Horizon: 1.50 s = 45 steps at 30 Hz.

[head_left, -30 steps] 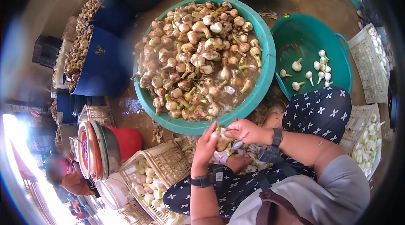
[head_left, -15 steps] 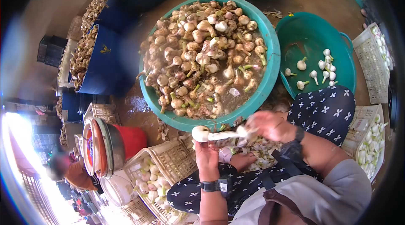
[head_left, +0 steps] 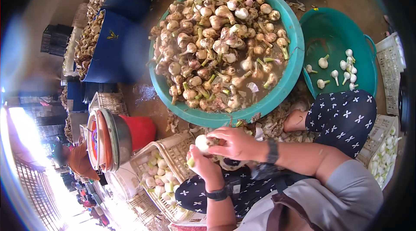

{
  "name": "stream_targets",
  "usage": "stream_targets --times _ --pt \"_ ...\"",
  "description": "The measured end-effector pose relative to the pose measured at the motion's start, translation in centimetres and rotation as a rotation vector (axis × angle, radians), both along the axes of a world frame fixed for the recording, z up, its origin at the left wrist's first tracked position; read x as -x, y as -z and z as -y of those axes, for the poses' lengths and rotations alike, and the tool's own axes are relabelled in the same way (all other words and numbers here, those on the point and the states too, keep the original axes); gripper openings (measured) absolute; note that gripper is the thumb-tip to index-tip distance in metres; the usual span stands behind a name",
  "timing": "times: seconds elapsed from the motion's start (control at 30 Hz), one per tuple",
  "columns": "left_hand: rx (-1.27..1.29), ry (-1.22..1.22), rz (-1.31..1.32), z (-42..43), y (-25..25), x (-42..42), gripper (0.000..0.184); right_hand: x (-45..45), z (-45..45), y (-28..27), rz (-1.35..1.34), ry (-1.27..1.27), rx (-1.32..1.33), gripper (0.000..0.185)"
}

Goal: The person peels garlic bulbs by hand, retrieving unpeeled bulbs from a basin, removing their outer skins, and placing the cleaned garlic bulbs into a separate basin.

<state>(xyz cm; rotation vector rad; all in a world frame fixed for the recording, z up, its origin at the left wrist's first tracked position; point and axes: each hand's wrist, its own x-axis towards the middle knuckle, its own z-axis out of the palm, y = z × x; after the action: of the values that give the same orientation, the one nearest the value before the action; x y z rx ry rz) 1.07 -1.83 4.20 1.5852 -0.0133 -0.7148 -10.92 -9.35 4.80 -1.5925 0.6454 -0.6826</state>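
Note:
My left hand (head_left: 205, 167) is closed around the stem of a garlic bulb (head_left: 202, 143), whose green end sticks out at the left of the fist. The bulb's white side shows above the fingers. My right hand (head_left: 234, 143) is closed on the bulb's root side from the right, its fingertips pressed against it. Both hands are just below the near rim of a large green tub (head_left: 208, 119), which holds many dirty garlic bulbs (head_left: 219, 22) in brown water.
A second green tub (head_left: 323, 23) with several clean bulbs stands at the right. Crates of garlic (head_left: 171, 146) (head_left: 368, 142) flank my legs. Stacked basins and a red bucket (head_left: 141, 131) stand left, below a blue bin (head_left: 115, 53). A person (head_left: 80, 161) sits far left.
The outer skin has been pulled off along the stem. My right hand has come back left onto the bulb, and my left hand now wraps the stem. The view has shifted.

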Motion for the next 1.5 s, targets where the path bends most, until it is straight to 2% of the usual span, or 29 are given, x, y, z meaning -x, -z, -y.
stream_targets --times 0.03,0.07,0.13,0.17,0.2,0.27,0.3,0.33,0.43,0.47,0.53,0.57,0.6,0.67,0.7,0.77,0.83,0.9,1.0,1.07,1.13,1.17,1.2,1.27,1.3,1.33,1.4,1.47,1.5 --pt "0.026 0.026 0.122 0.3 -0.3 0.8 0.024 -1.1 -0.4 0.0 0.094 0.111 -0.16 0.033" --pt "0.055 0.052 0.245 0.5 -0.4 1.1 0.026 -1.2 -0.3 0.5 0.09 0.118 -0.157 0.033" --pt "0.065 0.071 0.282 0.7 -0.4 1.0 0.026 -1.3 -0.1 1.8 0.284 0.008 -0.47 0.018" --pt "0.059 0.001 0.109 0.9 -0.5 1.1 0.027 -0.9 -0.4 2.7 0.202 0.06 -0.328 0.014" --pt "0.049 -0.068 -0.065 1.0 -0.6 1.3 0.027 -0.1 -0.5 4.0 0.198 0.06 -0.325 0.014" --pt "0.06 -0.056 -0.096 1.1 -0.5 1.4 0.029 1.3 -0.3 5.9 0.117 -0.041 -0.53 0.015" --pt "0.052 -0.035 -0.076 1.1 -0.4 1.5 0.031 1.7 0.0 4.7 0.107 -0.012 -0.692 0.014" --pt "0.04 -0.013 -0.056 0.9 -0.4 1.8 0.032 1.7 -0.1 3.1 0.103 -0.012 -0.691 0.014" --pt "0.015 0.058 0.019 1.2 -0.9 3.0 0.036 0.8 -0.5 0.4 0.104 0.163 -0.125 0.01" --pt "0.018 0.063 0.02 1.0 -0.5 2.6 0.036 1.0 -0.6 0.6 0.106 0.167 -0.122 0.01" --pt "0.096 0.026 -0.421 0.1 0.7 0.7 0.037 1.2 -0.7 2.2 0.029 0.137 0.212 0.012" --pt "0.077 -0.015 -0.562 -0.5 0.7 -0.1 0.037 1.6 -0.8 4.1 -0.05 0.136 0.18 0.014" --pt "0.078 -0.023 -0.551 -1.0 0.5 -0.9 0.037 2.9 -0.3 5.1 -0.271 -0.015 0.023 0.016" --pt "0.141 -0.068 -0.629 -2.1 0.2 -2.2 0.037 4.8 -1.0 9.1 -0.383 -0.097 0.222 0.019" --pt "0.142 -0.067 -0.642 -2.2 -0.6 -2.5 0.038 4.2 -0.8 8.7 -0.38 -0.103 0.212 0.019" --pt "0.135 -0.091 -0.458 -1.5 -1.7 -2.7 0.039 2.4 0.4 5.7 -0.109 0.245 0.238 0.024" --pt "0.083 -0.06 -0.199 -1.1 -1.2 -2.5 0.039 0.3 0.4 0.8 0.013 0.154 0.031 0.03" --pt "0.107 -0.036 -0.195 0.0 -1.2 -0.5 0.038 -1.9 -0.4 -0.6 0.014 0.151 0.066 0.027" --pt "0.168 0.025 -0.182 1.1 -2.0 0.4 0.035 -1.9 0.6 0.2 0.033 0.133 -0.013 0.023" --pt "0.116 -0.056 -0.286 0.8 -1.7 -0.9 0.034 -0.5 0.6 3.7 -0.141 0.01 -0.149 0.02" --pt "0.114 -0.066 -0.353 0.4 -0.9 -1.8 0.034 0.9 0.1 7.0 -0.145 0.171 -0.165 0.016" --pt "0.099 -0.067 -0.323 0.7 -1.0 -1.4 0.034 0.7 -0.7 7.3 -0.034 0.231 -0.269 0.018" --pt "0.076 -0.066 -0.298 0.7 -1.0 -1.0 0.035 0.4 -0.8 5.2 -0.042 0.228 -0.279 0.018" --pt "0.094 -0.001 -0.303 0.8 -0.3 -0.2 0.036 -0.6 -0.3 0.3 0.013 0.187 0.02 0.029" --pt "0.136 -0.046 -0.31 1.6 -1.0 0.8 0.035 -1.2 -0.4 0.6 0.031 0.161 0.18 0.024" --pt "0.176 -0.091 -0.312 2.1 -1.4 1.4 0.035 -1.3 -0.5 1.1 0.031 0.169 0.184 0.024" --pt "0.177 -0.062 -0.295 0.4 -0.7 -0.4 0.039 -1.5 -0.7 2.4 0.074 0.235 0.272 0.012" --pt "0.355 -0.006 -0.549 -2.8 -0.2 -4.0 0.031 0.0 -0.4 7.9 -0.109 0.158 0.245 0.007" --pt "0.378 -0.241 -0.562 -3.7 -0.1 -6.4 0.024 2.0 0.3 8.1 -0.248 0.164 0.082 0.008"
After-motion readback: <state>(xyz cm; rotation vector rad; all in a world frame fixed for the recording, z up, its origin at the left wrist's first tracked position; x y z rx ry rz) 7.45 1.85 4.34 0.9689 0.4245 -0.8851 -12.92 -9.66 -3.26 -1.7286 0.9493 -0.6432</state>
